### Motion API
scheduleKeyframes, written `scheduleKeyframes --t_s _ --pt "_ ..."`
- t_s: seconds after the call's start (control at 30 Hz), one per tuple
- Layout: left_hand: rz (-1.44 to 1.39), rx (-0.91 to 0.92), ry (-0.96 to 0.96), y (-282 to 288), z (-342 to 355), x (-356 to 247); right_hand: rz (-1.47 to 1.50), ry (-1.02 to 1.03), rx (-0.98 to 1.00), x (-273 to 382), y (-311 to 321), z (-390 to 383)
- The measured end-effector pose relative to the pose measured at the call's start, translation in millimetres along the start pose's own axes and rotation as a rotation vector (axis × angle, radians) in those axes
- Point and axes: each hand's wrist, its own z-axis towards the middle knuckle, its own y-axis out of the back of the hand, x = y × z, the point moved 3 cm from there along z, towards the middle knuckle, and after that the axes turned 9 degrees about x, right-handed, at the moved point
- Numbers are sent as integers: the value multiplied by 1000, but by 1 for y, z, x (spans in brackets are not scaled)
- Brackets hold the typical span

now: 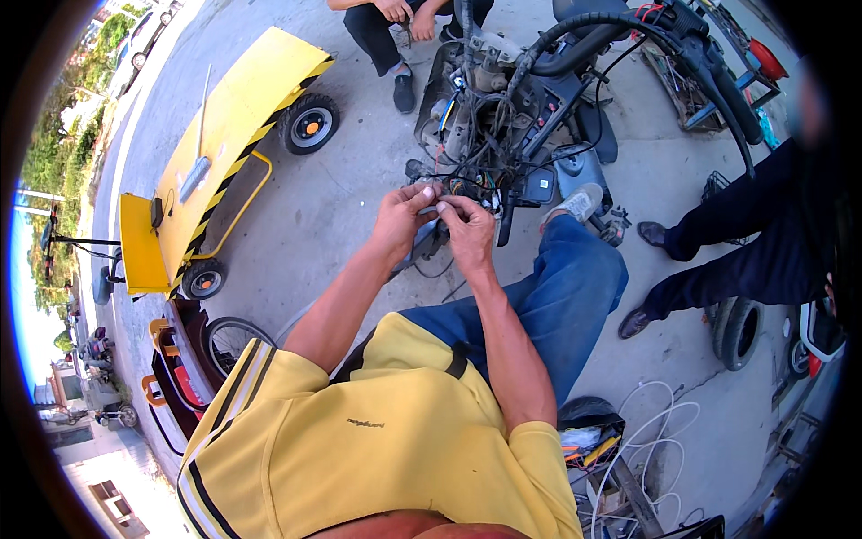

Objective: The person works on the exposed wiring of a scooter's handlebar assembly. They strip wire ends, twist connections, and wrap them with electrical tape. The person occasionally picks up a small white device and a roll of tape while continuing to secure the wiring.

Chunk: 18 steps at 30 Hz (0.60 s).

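Nearest is the wearer's yellow shirt [395, 449], with blue trousers [561, 296] beyond its hem. Ahead, the left hand [409, 216] and the right hand [469, 232] meet, thumbs and fingers pinched; each grip is closed on a small dark piece [440, 198], too small to name, held between them at the near edge of the exposed wiring [467, 180]. To the right of the wearer, an open box [593, 436] of tools and a loose white hose [669, 440] lie on the concrete. The wiring belongs to a stripped vehicle frame [503, 90], whose black handlebar [620, 22] reaches off to the right. Left of it stands a yellow cart [233, 126] with a brush [194, 178] lying on it. On the right, a person in dark trousers [727, 238] stands near a tyre [739, 332]; beyond the frame, another person [382, 36] crouches, hands together
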Motion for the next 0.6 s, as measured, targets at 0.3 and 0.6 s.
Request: scheduleKeyframes --t_s 0.3,0.6 --pt "-327 16 154 8 11 16 -1 7 6 1 -1 -2" --pt "291 15 -90 -3 6 -8 -108 -44 19 0 2 0"
